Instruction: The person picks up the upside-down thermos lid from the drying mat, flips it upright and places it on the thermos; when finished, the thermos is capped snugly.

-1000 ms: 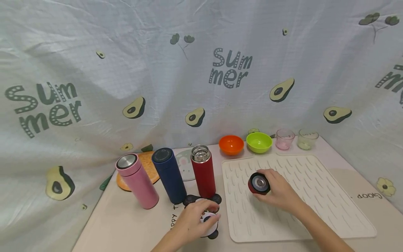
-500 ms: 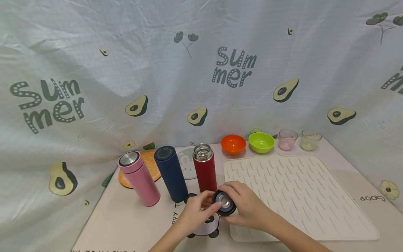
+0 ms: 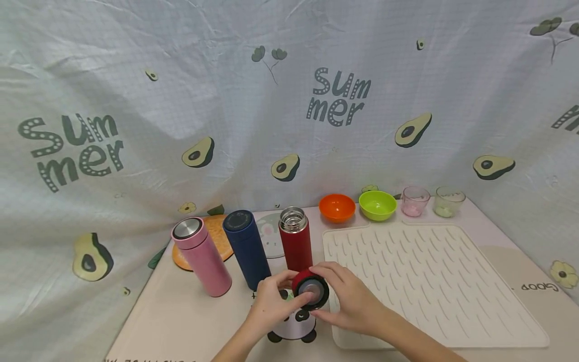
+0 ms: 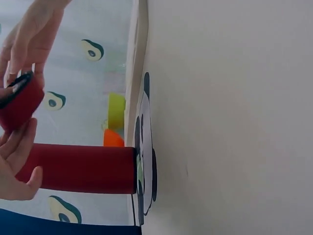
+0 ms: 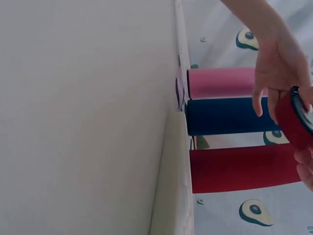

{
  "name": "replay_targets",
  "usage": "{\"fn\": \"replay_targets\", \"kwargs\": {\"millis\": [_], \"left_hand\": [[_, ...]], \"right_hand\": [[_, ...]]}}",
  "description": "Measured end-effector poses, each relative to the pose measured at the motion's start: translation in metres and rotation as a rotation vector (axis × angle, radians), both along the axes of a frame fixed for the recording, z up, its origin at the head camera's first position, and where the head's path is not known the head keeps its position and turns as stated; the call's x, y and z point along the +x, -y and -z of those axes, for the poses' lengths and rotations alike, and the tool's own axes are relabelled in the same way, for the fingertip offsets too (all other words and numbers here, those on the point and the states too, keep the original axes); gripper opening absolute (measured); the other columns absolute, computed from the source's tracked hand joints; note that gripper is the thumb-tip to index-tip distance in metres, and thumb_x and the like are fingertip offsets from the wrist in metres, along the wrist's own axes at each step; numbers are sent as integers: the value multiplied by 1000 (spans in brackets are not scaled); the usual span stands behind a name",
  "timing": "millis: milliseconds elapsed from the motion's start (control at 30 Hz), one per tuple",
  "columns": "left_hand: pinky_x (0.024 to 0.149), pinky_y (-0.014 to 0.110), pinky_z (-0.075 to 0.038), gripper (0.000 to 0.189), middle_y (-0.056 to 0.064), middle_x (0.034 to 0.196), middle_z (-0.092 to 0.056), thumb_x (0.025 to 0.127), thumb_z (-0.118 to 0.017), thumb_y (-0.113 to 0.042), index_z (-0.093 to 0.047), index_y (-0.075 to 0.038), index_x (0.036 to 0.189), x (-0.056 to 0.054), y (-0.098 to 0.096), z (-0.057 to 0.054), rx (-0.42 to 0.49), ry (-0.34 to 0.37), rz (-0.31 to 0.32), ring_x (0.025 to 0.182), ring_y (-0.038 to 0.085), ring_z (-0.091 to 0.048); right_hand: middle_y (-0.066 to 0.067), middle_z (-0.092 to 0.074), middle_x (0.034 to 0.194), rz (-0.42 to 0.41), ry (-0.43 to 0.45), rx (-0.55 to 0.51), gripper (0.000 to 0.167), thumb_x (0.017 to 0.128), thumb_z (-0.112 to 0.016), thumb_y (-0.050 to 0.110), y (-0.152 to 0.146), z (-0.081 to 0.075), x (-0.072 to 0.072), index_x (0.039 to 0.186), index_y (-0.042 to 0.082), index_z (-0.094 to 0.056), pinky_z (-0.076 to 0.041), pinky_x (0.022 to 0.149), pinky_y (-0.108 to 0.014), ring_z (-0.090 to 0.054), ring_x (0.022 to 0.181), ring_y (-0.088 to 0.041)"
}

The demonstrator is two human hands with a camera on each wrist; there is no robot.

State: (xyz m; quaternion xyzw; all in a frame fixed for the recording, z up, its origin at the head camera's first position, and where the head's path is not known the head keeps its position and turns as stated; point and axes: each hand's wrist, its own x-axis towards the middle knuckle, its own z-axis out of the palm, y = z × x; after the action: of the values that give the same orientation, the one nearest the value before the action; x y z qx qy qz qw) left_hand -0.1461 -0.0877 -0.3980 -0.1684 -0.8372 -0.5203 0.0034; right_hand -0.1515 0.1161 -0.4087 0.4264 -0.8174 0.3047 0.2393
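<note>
Both hands meet around a red flask lid (image 3: 302, 277), tilted so its black-rimmed underside faces the head camera. My left hand (image 3: 269, 304) pinches it from the left, thumb pressed on the inner face and fingers behind. My right hand (image 3: 353, 301) grips its right side, fingertips at the top edge and thumb near the bottom. Just behind stands the red flask (image 3: 296, 249), upright, its steel mouth uncovered. A panda-shaped mat (image 3: 293, 329) lies below the hands, partly covered. In the right wrist view the lid (image 5: 289, 120) shows side-on, near the flask (image 5: 234, 169).
A navy flask (image 3: 248, 251) and a pink flask (image 3: 205, 261), both lidded, stand to the left. A cream ridged drying mat (image 3: 429, 281) covers the right side. Along the back are an orange bowl (image 3: 336, 208), a green bowl (image 3: 377, 206) and two glass cups (image 3: 414, 202).
The right hand has carried the lid left from above the drying mat to the left hand. The left hand has taken hold of it. Since half a second ago, the lid has turned slightly.
</note>
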Motion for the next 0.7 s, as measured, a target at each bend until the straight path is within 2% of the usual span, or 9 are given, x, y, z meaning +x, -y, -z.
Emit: {"fn": "replay_targets", "kwargs": {"millis": [33, 100, 233, 333, 400, 500, 567, 633, 700], "left_hand": [[81, 42, -47, 37, -5, 91, -68, 75, -76, -29, -64, -13, 107, 0, 1, 0, 3, -34, -26, 87, 11, -63], [84, 45, -43, 38, -6, 92, -68, 71, -79, -25, -66, -14, 105, 1, 1, -1, -21, -157, -93, 90, 13, -60], [91, 48, -37, 44, -2, 94, -69, 61, -84, -8, -67, -12, 101, 0, 2, -1, -84, -539, -159, 91, 14, -61], [97, 45, -33, 47, 3, 100, -68, 58, -81, -1, -67, -10, 102, -3, 3, -1, -130, -833, -120, 94, 16, -62], [98, 42, -32, 37, 4, 103, -67, 68, -77, -5, -67, -9, 103, -4, 2, -1, -150, -984, -80, 98, 18, -61], [95, 43, -34, 18, 5, 100, -68, 83, -62, -10, -68, -9, 100, -6, -1, -1, -182, -1193, -50, 97, 20, -61], [90, 45, -36, 18, 5, 97, -68, 91, -53, -16, -69, -9, 98, -7, -3, -2, -202, -1311, -48, 94, 21, -62], [87, 45, -37, 20, 5, 94, -69, 93, -51, -15, -70, -9, 96, -8, -5, -3, -214, -1390, -44, 91, 22, -63], [85, 44, -38, 18, 4, 93, -69, 93, -53, -16, -69, -9, 94, -8, -5, -4, -221, -1430, -28, 90, 22, -62]], "right_hand": [[-2, -50, 120, -9, 29, -19, 69, 72, -77, 33, -1, -1, 0, 128, 8, -44, -47, 85, -32, -51, 102, -15], [0, -49, 120, -23, 98, -62, 66, 75, -75, 31, -3, -3, -1, 128, 8, -43, -48, 84, -30, -51, 101, -14], [1, -50, 120, -40, 234, -134, 66, 77, -74, 28, -5, -4, -1, 130, 7, -41, -48, 80, -29, -50, 99, -13], [1, -51, 120, -63, 323, -182, 69, 76, -75, 26, -5, -4, -1, 132, 10, -40, -48, 79, -29, -51, 99, -12], [1, -51, 121, -87, 373, -204, 70, 76, -75, 26, -5, -5, -2, 134, 12, -38, -49, 80, -30, -51, 101, -12], [1, -51, 123, -135, 436, -231, 71, 76, -75, 23, -4, -6, -2, 135, 11, -37, -48, 83, -30, -51, 104, -13], [1, -51, 124, -174, 477, -242, 71, 77, -75, 21, -3, -7, -2, 135, 9, -37, -47, 85, -31, -50, 108, -14], [1, -50, 125, -199, 503, -253, 71, 77, -75, 20, -3, -8, -2, 135, 7, -37, -46, 87, -31, -50, 109, -14], [2, -50, 127, -208, 513, -257, 71, 77, -74, 22, -2, -10, -2, 135, 7, -37, -45, 89, -31, -50, 110, -14]]}}
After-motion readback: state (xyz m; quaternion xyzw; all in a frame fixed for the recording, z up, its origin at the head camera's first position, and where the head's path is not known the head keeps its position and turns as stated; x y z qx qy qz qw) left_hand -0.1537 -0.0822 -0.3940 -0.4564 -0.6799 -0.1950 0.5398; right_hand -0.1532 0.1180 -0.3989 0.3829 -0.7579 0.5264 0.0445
